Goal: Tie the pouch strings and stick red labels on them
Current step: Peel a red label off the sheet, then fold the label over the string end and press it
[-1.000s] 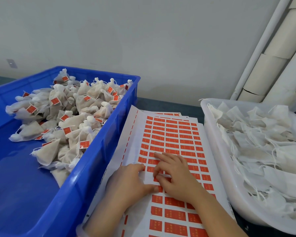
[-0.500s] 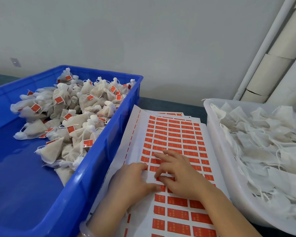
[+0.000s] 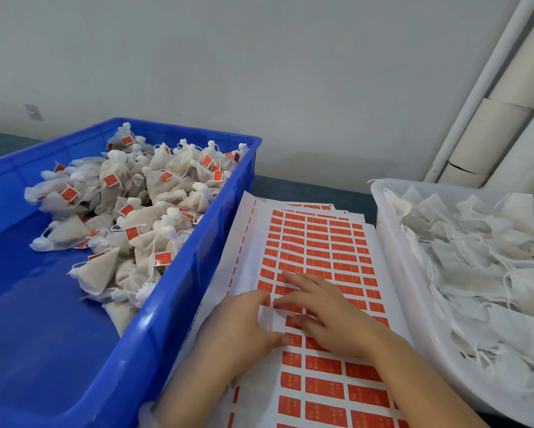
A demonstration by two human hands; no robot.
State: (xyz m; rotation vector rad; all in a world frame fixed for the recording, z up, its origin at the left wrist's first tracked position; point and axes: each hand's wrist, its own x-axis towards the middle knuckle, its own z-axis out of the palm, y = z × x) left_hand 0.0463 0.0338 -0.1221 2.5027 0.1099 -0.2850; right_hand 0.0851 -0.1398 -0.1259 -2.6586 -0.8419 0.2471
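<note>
changed: barely anything, your hands stay on the label sheet [image 3: 315, 242]
left hand [image 3: 244, 329]: flat, pinning it
right hand [image 3: 330, 319]: fingers spread, holding nothing, maybe lifting an edge
untied pouches [image 3: 475, 257]: in the white tub [image 3: 389, 230]
meaning: no label peeled yet

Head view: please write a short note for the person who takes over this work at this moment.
Left hand open, pressing the label sheet flat. Right hand open, fingertips on the red labels; no label plainly lifted.
Labelled pouches, tied, are piled in the blue bin, left of the sheet. Untied pouches, without labels, fill the white bin on the right.
Done: the blue bin's pile. Left: peel a label, then tie and label the white bin's pouches.
</note>
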